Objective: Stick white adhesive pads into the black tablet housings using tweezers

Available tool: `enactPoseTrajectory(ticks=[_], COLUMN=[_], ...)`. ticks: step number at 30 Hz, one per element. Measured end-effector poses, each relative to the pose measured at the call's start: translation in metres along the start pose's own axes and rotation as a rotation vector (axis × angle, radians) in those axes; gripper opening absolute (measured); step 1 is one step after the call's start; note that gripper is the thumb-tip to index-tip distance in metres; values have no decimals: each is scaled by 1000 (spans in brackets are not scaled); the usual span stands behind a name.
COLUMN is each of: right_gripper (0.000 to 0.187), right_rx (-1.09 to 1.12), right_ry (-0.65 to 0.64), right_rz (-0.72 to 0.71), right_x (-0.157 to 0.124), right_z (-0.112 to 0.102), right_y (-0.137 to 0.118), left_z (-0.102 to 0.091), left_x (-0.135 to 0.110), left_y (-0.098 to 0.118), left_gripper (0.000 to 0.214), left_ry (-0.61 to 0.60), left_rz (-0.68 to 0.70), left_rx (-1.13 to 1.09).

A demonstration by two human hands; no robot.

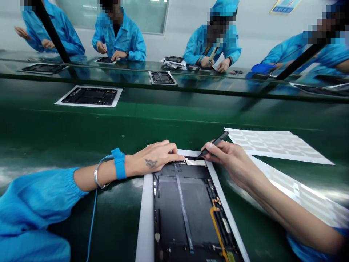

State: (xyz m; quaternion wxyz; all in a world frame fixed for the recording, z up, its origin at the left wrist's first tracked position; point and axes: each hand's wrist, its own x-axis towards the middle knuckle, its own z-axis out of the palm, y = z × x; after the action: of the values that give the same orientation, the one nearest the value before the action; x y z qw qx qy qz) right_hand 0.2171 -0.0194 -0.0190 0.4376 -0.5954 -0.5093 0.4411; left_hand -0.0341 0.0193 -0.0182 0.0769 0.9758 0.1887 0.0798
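An opened tablet [195, 211] lies on a white sheet [144, 218] in front of me, its dark inside, grey ribbon cable and orange flex cable [215, 222] facing up. My left hand [155, 156], wearing a blue wrist strap [119, 163], rests over its far left corner. Those fingers are bent, and the index fingertip presses on the far edge beside a whitish strip [195, 162]. My right hand [229, 158] is closed around black tweezers [214, 145]. Their tip points down at the strip; whether it touches cannot be made out.
Sheets of pale stickers [278, 143] lie to the right, with another sticker sheet [305, 196] under my right forearm. Beyond, another opened tablet [88, 96] lies on paper. A raised ledge with dark slanted posts [51, 31] crosses the bench; several co-workers in blue [131, 36] sit behind it.
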Motion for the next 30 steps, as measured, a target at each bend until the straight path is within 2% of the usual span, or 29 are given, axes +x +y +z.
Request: enactPoseTrajectory(ticks=[6, 9, 12, 16, 18, 22, 27, 30], right_gripper=[46, 43, 37, 30, 27, 24, 23, 23], right_rx=[-159, -287, -313, -342, -344, -353, -366, -356], right_ry=[-7, 68, 141, 17, -4, -16, -71, -59], right_rz=[-119, -234, -323, -464, -515, -532, -620, -608], right_x=[-1, -6, -14, -21, -21, -19, -21, -22], right_z=[1, 2, 6, 14, 17, 19, 18, 17], right_y=[-1, -6, -9, -5, -1, 1, -1, -1], left_z=[-5, -6, -4, 0, 1, 1, 0, 1], left_x=[0, -1, -1, -1, -1, -1, -2, -3], left_y=[7, 7, 5, 0, -1, -1, -1, -1], left_gripper=[52, 57, 55, 44, 43, 42, 40, 42], left_ry=[-28, -24, -37, -13, 0, 16, 19, 23], left_rz=[-26, -39, -22, 10, 11, 14, 23, 23], left_rx=[49, 55, 66, 58, 51, 30, 13, 20])
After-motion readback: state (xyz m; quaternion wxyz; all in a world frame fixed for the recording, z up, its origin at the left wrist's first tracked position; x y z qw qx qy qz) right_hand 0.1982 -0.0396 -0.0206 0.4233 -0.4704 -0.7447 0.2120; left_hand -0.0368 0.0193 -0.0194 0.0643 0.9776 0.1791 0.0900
